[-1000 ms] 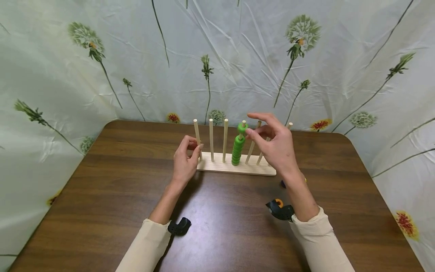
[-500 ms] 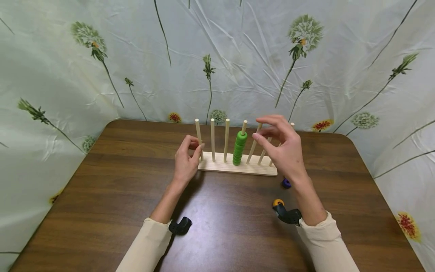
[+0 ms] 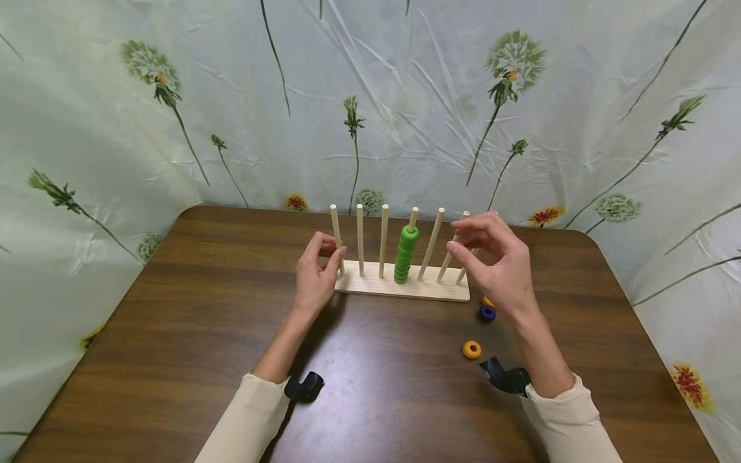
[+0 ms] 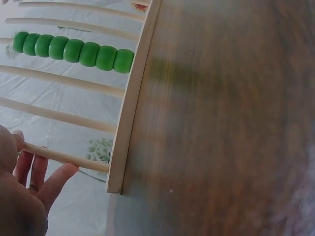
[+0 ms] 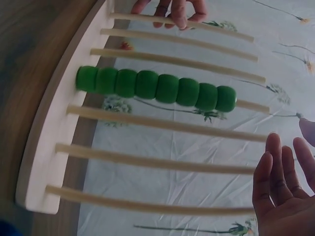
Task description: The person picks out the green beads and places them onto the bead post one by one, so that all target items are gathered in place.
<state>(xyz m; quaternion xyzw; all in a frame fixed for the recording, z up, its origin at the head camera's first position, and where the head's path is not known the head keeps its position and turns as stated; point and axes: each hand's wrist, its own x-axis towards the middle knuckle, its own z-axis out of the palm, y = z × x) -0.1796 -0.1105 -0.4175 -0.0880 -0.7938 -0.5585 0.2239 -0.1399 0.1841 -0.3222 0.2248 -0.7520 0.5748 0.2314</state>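
Observation:
A pale wooden stand [image 3: 399, 292] carries a row of upright pegs. Stacked on its middle peg are several green beads [image 3: 406, 254], the peg's tip rising above them. My left hand [image 3: 315, 273] holds the leftmost peg [image 3: 335, 225] between thumb and fingers, as the left wrist view shows at its fingers [image 4: 64, 174]. Over the stand's right end, my right hand [image 3: 503, 267] hovers by the rightmost pegs with nothing in it, thumb and fingers apart. In the right wrist view, its fingers [image 5: 278, 172] are loosely bent near the peg tips.
An orange bead [image 3: 466, 352] lies on the brown table [image 3: 382, 386] in front of the right forearm. Nearer the stand's right end are a purple bead [image 3: 483, 316] and a second orange bead [image 3: 487, 301]. A flowered cloth [image 3: 231, 96] hangs behind the table.
My right hand has let go of the top green bead, which slid down onto the stack, and has moved right and lower. The left hand stays at its peg.

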